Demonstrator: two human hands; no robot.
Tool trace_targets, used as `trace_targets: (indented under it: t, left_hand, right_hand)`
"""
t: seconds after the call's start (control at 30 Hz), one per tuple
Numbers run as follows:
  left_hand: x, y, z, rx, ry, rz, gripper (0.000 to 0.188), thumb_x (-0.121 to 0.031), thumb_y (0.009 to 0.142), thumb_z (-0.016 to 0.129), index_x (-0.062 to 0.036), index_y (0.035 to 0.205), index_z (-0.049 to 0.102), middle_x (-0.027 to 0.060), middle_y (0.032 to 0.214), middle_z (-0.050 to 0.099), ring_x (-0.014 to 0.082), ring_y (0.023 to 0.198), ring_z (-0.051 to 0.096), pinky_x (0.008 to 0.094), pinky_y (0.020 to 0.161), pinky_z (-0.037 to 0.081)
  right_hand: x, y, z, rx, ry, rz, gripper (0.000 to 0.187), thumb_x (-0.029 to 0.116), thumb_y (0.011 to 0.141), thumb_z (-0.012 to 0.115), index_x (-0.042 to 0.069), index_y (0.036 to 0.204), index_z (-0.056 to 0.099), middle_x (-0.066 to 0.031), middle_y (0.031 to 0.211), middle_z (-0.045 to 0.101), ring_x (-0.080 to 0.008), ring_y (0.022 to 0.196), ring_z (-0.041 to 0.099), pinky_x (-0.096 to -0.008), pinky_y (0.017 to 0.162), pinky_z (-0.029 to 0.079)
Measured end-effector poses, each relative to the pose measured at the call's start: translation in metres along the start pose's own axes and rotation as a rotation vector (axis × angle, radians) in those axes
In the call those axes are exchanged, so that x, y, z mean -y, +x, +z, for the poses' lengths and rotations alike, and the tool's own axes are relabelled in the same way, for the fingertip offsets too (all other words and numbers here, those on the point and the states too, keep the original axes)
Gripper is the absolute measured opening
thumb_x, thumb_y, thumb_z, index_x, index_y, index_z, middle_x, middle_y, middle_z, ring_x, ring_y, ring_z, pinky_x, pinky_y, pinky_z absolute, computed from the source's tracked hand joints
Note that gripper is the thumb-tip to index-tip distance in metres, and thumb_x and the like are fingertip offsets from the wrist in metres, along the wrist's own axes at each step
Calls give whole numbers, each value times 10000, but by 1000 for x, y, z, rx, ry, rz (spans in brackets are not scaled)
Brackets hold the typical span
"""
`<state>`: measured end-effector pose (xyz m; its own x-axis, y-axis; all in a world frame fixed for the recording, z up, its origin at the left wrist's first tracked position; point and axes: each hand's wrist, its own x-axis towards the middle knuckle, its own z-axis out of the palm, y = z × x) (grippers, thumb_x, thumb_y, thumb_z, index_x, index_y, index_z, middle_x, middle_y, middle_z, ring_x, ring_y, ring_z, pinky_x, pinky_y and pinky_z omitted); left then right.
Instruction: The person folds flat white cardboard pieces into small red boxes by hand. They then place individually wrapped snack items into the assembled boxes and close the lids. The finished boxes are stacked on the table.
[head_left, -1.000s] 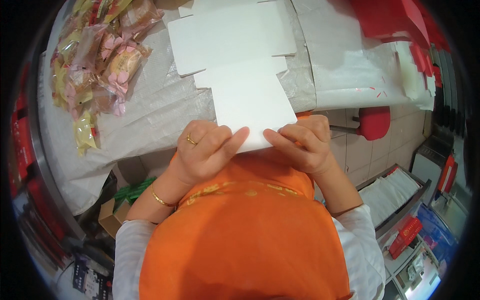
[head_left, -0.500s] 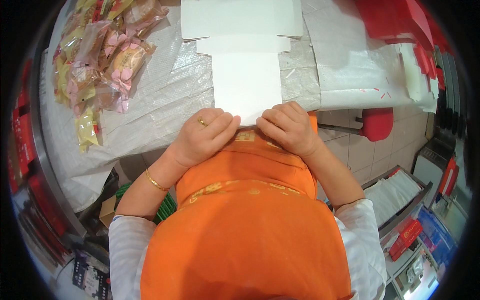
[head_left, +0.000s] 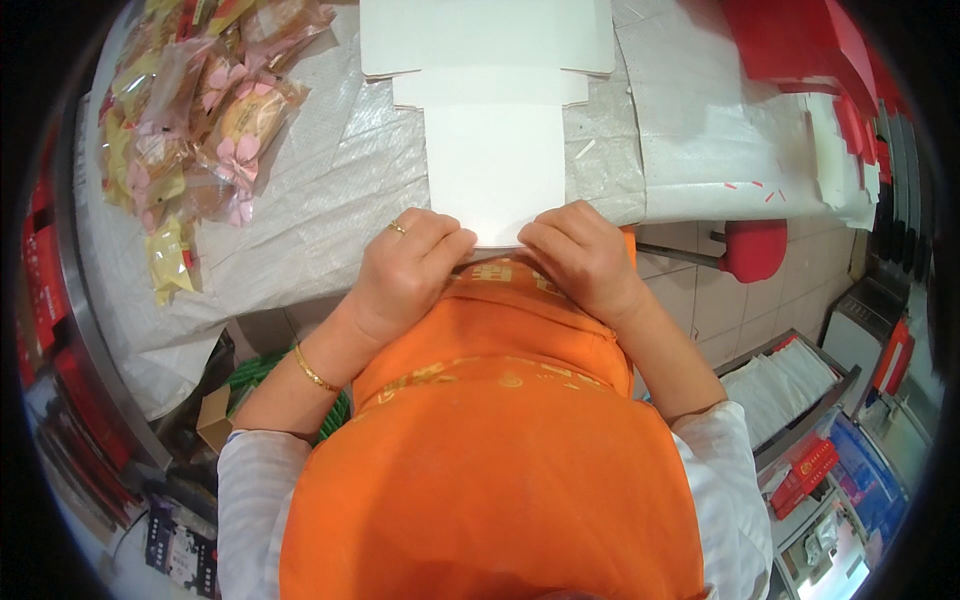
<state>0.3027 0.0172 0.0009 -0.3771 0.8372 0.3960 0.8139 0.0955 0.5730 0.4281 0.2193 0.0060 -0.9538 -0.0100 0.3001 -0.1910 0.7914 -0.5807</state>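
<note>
A flat white cardboard box blank (head_left: 495, 150) lies white side up on the table, its narrow near panel reaching the table's front edge. My left hand (head_left: 412, 265) pinches the left near corner of that panel, fingers curled over it; a ring and a bracelet show on this arm. At the right near corner my right hand (head_left: 582, 255) grips the panel in the same way. Between the two hands the near edge looks slightly bowed. The thumbs are mostly hidden.
Individually wrapped pastries (head_left: 215, 110) are heaped at the table's left. Red boxes (head_left: 800, 45) stand at the far right. A red stool seat (head_left: 754, 250) is below the table's right edge. A tray of white packets (head_left: 785, 385) sits lower right.
Both hands still grip the near panel. My right hand has turned slightly, its fingers more upright, and the near edge between the hands now looks a little more curved.
</note>
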Motion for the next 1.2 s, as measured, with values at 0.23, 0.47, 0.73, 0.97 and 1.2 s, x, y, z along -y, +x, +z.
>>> trace_targets:
  t: [0.23, 0.47, 0.73, 0.97, 1.2]
  left_hand:
    - [-4, 15, -8, 72, -49, -216, 105, -69, 776, 742, -46, 827, 653, 70, 776, 625, 255, 702, 586, 351, 618, 470]
    - [-3, 32, -14, 192, -70, -368, 150, -136, 788, 758, -43, 779, 641, 86, 708, 604, 256, 632, 578, 353, 596, 463]
    - [1, 37, -8, 211, -119, -436, 247, -192, 761, 796, -44, 714, 602, 91, 661, 589, 246, 568, 565, 346, 530, 450]
    - [6, 47, -10, 318, -180, -577, 257, -199, 761, 791, -42, 704, 596, 105, 659, 586, 264, 584, 565, 366, 540, 449]
    - [4, 43, -14, 313, -147, -450, 169, -135, 805, 733, -32, 812, 600, 121, 751, 593, 305, 695, 592, 390, 613, 465]
  right_hand:
    - [10, 38, -27, 330, 164, 412, 91, 90, 799, 703, 44, 837, 634, -87, 772, 599, -281, 748, 582, -371, 679, 487]
    - [3, 34, -25, 272, 150, 318, 96, 124, 813, 672, 45, 842, 626, -112, 809, 572, -304, 822, 579, -412, 693, 481]
    - [-5, 48, -29, 362, 151, 263, 99, 94, 804, 648, 53, 771, 563, -112, 788, 571, -312, 778, 575, -407, 671, 480]
    - [-17, 71, -29, 608, 113, 399, 152, 167, 799, 685, 66, 776, 575, -130, 787, 569, -343, 767, 573, -420, 654, 471]
    - [-23, 49, -45, 416, 207, 267, 120, 131, 830, 661, 66, 851, 562, -139, 849, 561, -354, 858, 552, -436, 732, 463]
